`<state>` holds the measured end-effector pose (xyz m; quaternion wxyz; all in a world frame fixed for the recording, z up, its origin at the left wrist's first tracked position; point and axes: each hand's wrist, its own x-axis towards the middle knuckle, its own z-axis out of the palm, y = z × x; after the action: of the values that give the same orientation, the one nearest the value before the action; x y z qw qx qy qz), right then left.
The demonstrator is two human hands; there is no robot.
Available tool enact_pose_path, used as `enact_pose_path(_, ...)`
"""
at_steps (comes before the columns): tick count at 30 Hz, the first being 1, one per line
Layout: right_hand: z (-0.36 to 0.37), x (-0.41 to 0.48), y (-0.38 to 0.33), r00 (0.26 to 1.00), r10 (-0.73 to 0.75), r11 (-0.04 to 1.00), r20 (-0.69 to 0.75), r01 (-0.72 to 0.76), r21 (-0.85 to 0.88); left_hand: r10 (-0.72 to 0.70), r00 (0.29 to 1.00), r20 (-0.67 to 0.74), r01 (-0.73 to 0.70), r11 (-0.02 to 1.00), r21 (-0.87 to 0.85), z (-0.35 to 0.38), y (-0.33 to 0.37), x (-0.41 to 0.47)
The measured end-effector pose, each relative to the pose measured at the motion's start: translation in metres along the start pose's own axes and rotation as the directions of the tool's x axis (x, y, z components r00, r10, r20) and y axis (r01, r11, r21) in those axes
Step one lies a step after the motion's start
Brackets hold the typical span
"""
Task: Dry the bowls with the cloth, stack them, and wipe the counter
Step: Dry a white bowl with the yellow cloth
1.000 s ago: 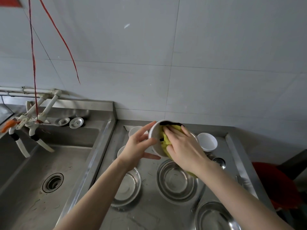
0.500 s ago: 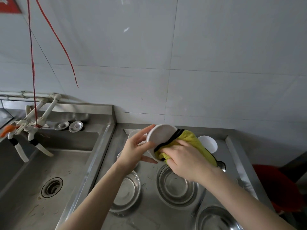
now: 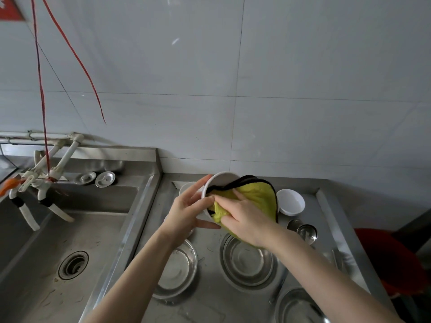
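Note:
A small white bowl [image 3: 221, 180] is held up above the steel counter [image 3: 210, 306], tilted on its side. My left hand [image 3: 186, 210] grips its left rim and underside. My right hand [image 3: 245, 217] presses a yellow cloth with a black edge [image 3: 258, 194] into the bowl, fingers curled into the fabric. Another white bowl [image 3: 290, 202] stands upright on the counter at the back right. A further white bowl [image 3: 186, 186] is partly hidden behind my left hand.
Steel bowls lie on the counter: one at the left [image 3: 175, 271], one in the middle [image 3: 247, 262], one at the bottom right [image 3: 298, 308], plus a small steel cup [image 3: 305, 233]. A sink [image 3: 58, 248] with white taps [image 3: 46, 183] lies left. A red object [image 3: 391, 257] sits beyond the counter's right edge.
The bowl has been turned in my left hand, and my right hand has worked the cloth round from its inside to its outside and back over the rim.

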<state>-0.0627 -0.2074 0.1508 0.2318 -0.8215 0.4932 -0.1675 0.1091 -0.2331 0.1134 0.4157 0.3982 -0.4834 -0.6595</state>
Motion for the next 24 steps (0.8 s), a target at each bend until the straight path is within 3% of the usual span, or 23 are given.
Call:
enact_pose_path(3, 0.009, -0.006, 0.009, 1.0, 0.011, 0.996, 0.019, -0.012, 0.086, 0.008, 1.0, -0.022, -0.007, 0.999, 0.032, -0.007, 0.001, 0.001)
enact_pose_path(6, 0.01, -0.013, 0.019, 0.999, -0.026, 0.995, 0.02, 0.028, -0.1, 0.015, 0.999, -0.046, -0.013, 0.999, 0.052, -0.008, 0.001, -0.001)
enact_pose_path(10, 0.015, -0.021, 0.029, 0.995, -0.084, 0.908, 0.047, 0.096, -0.409, 0.005, 0.999, -0.046, -0.002, 0.999, 0.054, -0.005, -0.003, -0.005)
enact_pose_path(15, 0.015, -0.025, 0.034, 0.98, -0.049, 0.891, -0.193, -0.045, -0.453, -0.007, 0.997, -0.078, 0.008, 1.0, 0.015, -0.006, -0.004, -0.005)
enact_pose_path(18, 0.019, -0.029, 0.04, 0.94, -0.02, 0.968, -0.34, -0.066, -0.24, -0.01, 0.995, -0.099, 0.01, 1.0, 0.002, -0.008, -0.006, -0.006)
enact_pose_path(20, 0.018, -0.034, 0.047, 0.889, 0.171, 0.98, -0.424, -0.109, 0.166, -0.005, 0.993, -0.119, 0.006, 1.0, 0.003, -0.01, -0.007, -0.007)
enact_pose_path(22, 0.013, -0.039, 0.051, 0.856, 0.338, 0.821, -0.391, -0.066, 0.567, -0.006, 0.991, -0.136, 0.005, 1.0, -0.006, -0.013, -0.009, -0.009)
enact_pose_path(24, 0.007, -0.041, 0.053, 0.856, 0.365, 0.712, -0.367, -0.003, 0.702, -0.004, 0.99, -0.139, 0.003, 1.0, -0.005, -0.013, -0.01, -0.01)
